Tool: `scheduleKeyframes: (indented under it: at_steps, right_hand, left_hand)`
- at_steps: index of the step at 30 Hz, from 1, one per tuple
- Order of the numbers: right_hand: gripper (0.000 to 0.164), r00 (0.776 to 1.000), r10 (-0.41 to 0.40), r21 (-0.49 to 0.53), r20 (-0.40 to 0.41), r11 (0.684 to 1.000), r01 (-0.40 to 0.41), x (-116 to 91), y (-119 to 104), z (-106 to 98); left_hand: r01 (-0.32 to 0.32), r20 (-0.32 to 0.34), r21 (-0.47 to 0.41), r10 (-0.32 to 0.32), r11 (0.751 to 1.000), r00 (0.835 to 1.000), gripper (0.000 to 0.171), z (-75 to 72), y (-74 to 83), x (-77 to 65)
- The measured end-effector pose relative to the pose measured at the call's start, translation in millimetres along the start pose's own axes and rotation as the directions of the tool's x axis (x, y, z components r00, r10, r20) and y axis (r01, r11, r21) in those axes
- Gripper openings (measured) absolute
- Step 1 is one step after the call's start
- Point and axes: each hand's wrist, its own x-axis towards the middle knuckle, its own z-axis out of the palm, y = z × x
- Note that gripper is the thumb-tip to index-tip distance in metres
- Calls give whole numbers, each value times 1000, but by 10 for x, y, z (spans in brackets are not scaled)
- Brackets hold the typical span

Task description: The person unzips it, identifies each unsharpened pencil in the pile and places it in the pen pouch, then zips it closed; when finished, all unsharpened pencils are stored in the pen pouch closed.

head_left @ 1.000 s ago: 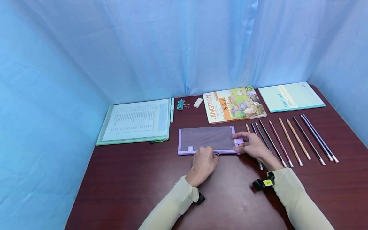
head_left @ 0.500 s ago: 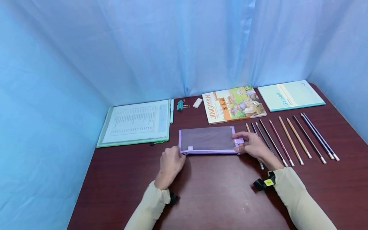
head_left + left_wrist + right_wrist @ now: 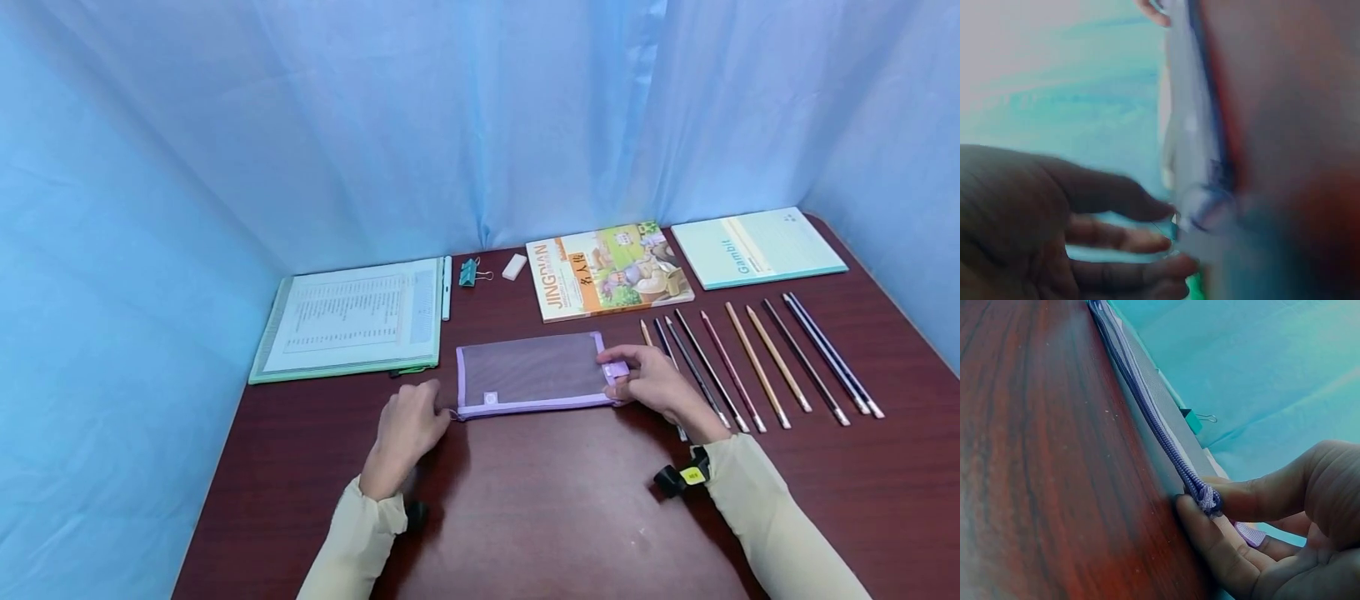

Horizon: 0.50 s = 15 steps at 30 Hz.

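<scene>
A purple mesh zipper pouch (image 3: 528,371) lies flat on the table, its zipper edge toward me. My left hand (image 3: 408,425) is at the pouch's near left corner, thumb and fingertips pinching the small zipper pull (image 3: 454,415). In the left wrist view that hand (image 3: 1085,231) is blurred, with the zipper end just beyond the fingertips. My right hand (image 3: 656,385) grips the near right corner beside the purple side tab (image 3: 617,369). The right wrist view shows the zipper's end (image 3: 1210,499) pinched between thumb and finger.
Several pencils (image 3: 757,362) lie in a row on the right. Behind the pouch are an orange-and-white book (image 3: 609,271), an eraser (image 3: 514,267) and a teal binder clip (image 3: 468,272). A light notebook (image 3: 757,247) lies at back right, a document folder (image 3: 348,321) and pen (image 3: 447,287) at left.
My left hand has drawn the zipper pull leftward along the near edge to the left corner. The pouch has shifted slightly left and turned a little. My right hand keeps its grip.
</scene>
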Motion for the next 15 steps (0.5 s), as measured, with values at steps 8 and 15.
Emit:
scheduleKeyframes:
  at_steps: [8,15]
  right_hand:
    - [56,1000,-10,41,17,999,9,-2,53,-12]
    - [50,1000,-3,20,16,1000,3,-9,29,-3]
  left_hand:
    - [-520,232,202,475,830,849,52,237,529,415]
    - [-598,286,217,536,771,795,36,320,698,599]
